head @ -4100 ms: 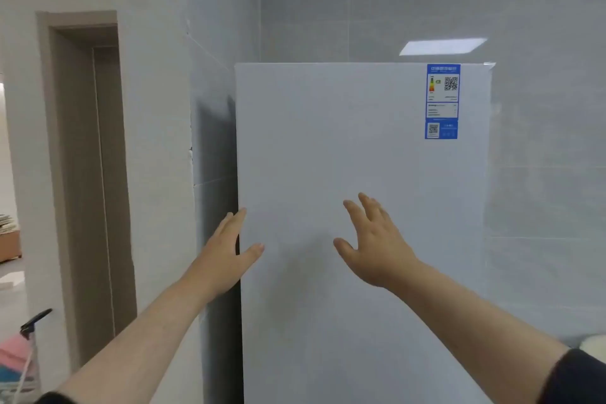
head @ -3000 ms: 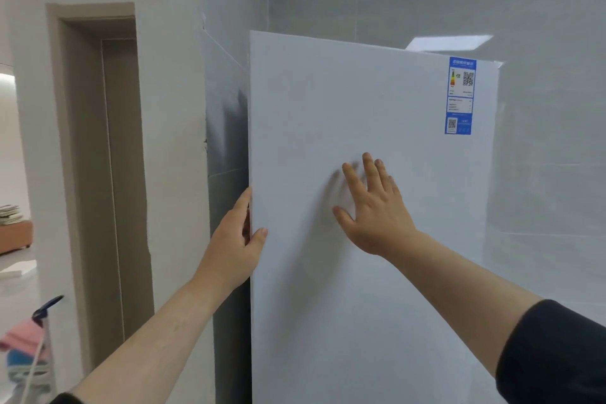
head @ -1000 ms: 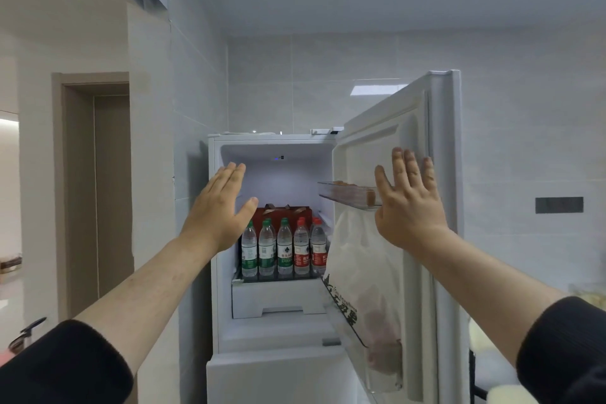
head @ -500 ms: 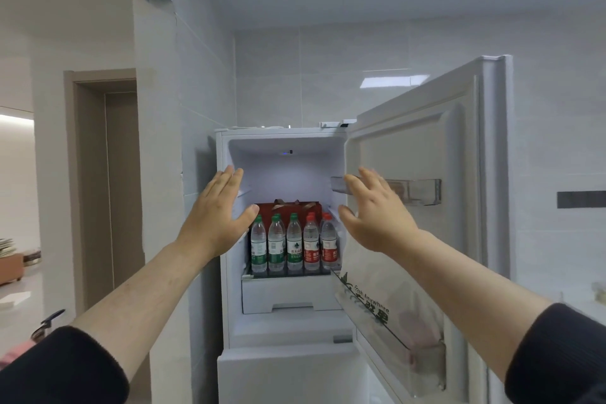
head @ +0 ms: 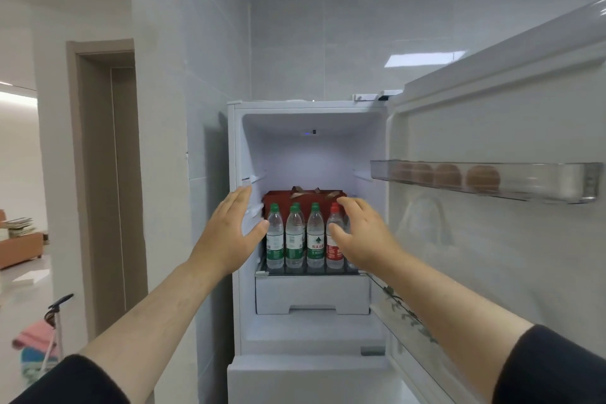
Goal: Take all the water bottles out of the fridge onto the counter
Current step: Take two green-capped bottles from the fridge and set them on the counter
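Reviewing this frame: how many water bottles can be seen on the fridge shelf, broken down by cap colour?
Green-capped bottles: 3, or 4 if the green cap behind the second one is a separate bottle
Red-capped bottles: 1 in view; the right hand covers the spot beside it
Total visible: at least 4, still on the shelf

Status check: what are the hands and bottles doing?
Left hand open, right hand open, both empty. Water bottles upright on fridge shelf. Nothing blocking.
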### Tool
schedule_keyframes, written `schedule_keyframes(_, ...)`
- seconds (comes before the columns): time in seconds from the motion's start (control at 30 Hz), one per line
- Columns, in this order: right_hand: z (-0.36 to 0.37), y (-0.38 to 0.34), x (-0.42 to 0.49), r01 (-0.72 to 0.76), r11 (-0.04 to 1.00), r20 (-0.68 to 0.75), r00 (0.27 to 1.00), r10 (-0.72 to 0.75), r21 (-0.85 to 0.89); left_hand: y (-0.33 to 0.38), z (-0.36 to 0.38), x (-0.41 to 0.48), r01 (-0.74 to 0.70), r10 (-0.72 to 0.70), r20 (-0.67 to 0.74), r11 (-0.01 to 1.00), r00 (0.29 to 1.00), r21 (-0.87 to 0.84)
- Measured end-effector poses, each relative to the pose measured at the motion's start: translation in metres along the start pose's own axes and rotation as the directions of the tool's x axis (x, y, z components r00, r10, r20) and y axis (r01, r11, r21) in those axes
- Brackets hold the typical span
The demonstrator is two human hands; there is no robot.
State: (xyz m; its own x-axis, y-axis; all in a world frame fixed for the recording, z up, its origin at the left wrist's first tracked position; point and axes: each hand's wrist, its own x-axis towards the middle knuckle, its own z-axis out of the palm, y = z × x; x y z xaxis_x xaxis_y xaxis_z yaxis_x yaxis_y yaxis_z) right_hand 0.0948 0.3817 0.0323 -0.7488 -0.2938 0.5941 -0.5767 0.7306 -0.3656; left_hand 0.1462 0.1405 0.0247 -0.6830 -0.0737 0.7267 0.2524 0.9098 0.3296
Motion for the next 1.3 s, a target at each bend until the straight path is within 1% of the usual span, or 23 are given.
schedule_keyframes(0.17, 0.078, 0.017, 0.078, -0.022, 1.0, 0.032, 0.999, 0.022, 0.001, -0.066, 0.06, 0.059, 0.076, -0.072, 0.048, 0.993, 0.996, -0.092)
schedule_keyframes(0.3, 0.131, 0.029, 0.143, -0.061, 0.998, 0.057, 0.997, 0.06, 0.019, -0.107, 0.109, 0.109, 0.111, -0.094, 0.1, 0.976, 0.991, -0.188)
schedule_keyframes(0.4, 0.163, 0.038, 0.187, -0.143, 0.986, 0.067, 0.988, 0.137, 0.092, -0.133, 0.146, 0.145, 0.201, -0.161, 0.168, 0.945, 0.972, -0.258)
schedule_keyframes(0.53, 0.204, 0.058, 0.232, -0.239, 0.951, 0.112, 0.969, 0.221, 0.195, -0.163, 0.19, 0.186, 0.329, -0.285, 0.179, 0.893, 0.942, -0.309)
schedule_keyframes(0.6, 0.221, 0.069, 0.248, -0.278, 0.936, 0.148, 0.957, 0.25, 0.215, -0.173, 0.212, 0.2, 0.368, -0.319, 0.191, 0.862, 0.928, -0.348)
schedule_keyframes(0.7, 0.245, 0.084, 0.269, -0.303, 0.918, 0.177, 0.948, 0.263, 0.257, -0.187, 0.245, 0.214, 0.378, -0.325, 0.198, 0.843, 0.925, -0.382)
schedule_keyframes(0.87, 0.277, 0.104, 0.304, -0.278, 0.909, 0.214, 0.952, 0.218, 0.312, -0.205, 0.289, 0.241, 0.433, -0.395, 0.18, 0.841, 0.901, -0.325)
schedule_keyframes(0.97, 0.295, 0.113, 0.328, -0.228, 0.934, 0.222, 0.96, 0.169, 0.276, -0.227, 0.318, 0.258, 0.464, -0.423, 0.195, 0.839, 0.885, -0.285)
schedule_keyframes(1.07, 0.31, 0.122, 0.348, -0.242, 0.936, 0.242, 0.953, 0.18, 0.255, -0.238, 0.335, 0.267, 0.519, -0.474, 0.232, 0.828, 0.85, -0.21)
schedule_keyframes(1.13, 0.318, 0.127, 0.355, -0.249, 0.936, 0.255, 0.949, 0.184, 0.25, -0.241, 0.343, 0.268, 0.533, -0.48, 0.255, 0.818, 0.84, -0.217)
schedule_keyframes(1.2, 0.325, 0.131, 0.355, -0.254, 0.934, 0.241, 0.951, 0.194, 0.252, -0.241, 0.346, 0.267, 0.548, -0.494, 0.258, 0.808, 0.83, -0.217)
schedule_keyframes(1.3, 0.333, 0.137, 0.35, -0.256, 0.925, 0.184, 0.96, 0.21, 0.281, -0.24, 0.342, 0.266, 0.577, -0.534, 0.232, 0.792, 0.813, -0.2)
